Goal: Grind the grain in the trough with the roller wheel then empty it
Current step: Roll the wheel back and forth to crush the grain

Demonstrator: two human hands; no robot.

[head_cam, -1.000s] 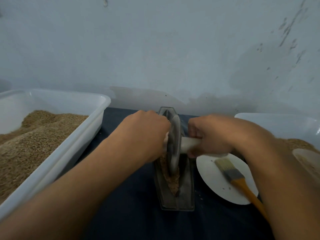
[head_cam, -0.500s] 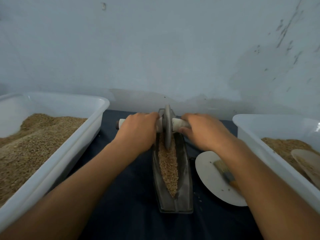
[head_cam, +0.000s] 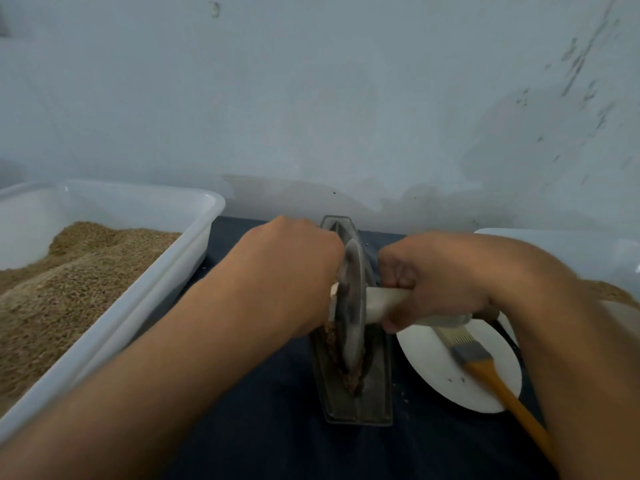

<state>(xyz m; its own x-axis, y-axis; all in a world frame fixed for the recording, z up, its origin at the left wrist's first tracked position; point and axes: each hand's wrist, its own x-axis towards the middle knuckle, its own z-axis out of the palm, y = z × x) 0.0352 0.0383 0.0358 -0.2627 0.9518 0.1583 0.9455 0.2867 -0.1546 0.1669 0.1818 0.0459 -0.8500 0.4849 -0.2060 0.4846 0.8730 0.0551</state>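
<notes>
- Gripping the axle (head_cam: pixel 388 301) w/ both hands, one each side of the wheel (head_cam: pixel 351 306), so load stays even and the disc runs upright in the groove.
- L hand (head_cam: pixel 291 271): fingers curled down over the left stub; only a pale end shows below the knuckles. R hand (head_cam: pixel 440 282): fist wrapped round the right handle, thumb underneath.
- Wheel sits at the near half of the trough (head_cam: pixel 356 403), rim down in the grain (head_cam: pixel 351 379). Judgement: grinding stroke in progress, emptying not yet started.
- Trough: dark grey, cast-looking, narrow boat shape w/ flat base, lying lengthwise away from me on dark cloth (head_cam: pixel 259 427). Base looks wide enough to resist tipping.
- Wheel: thin grey disc, matte. Axle: pale, smooth, tapering.
- Grain: tan, coarse, packed into the V of the groove.
- Plate (head_cam: pixel 433 368): white, round, just right of the trough, w/ a brush (head_cam: pixel 474 358) lying on it, wood handle toward me; prob. for sweeping out.
- Bins: white plastic, left bin (head_cam: pixel 145 306) heaped w/ grain; right bin (head_cam: pixel 571 247) partly hidden by my arm.
</notes>
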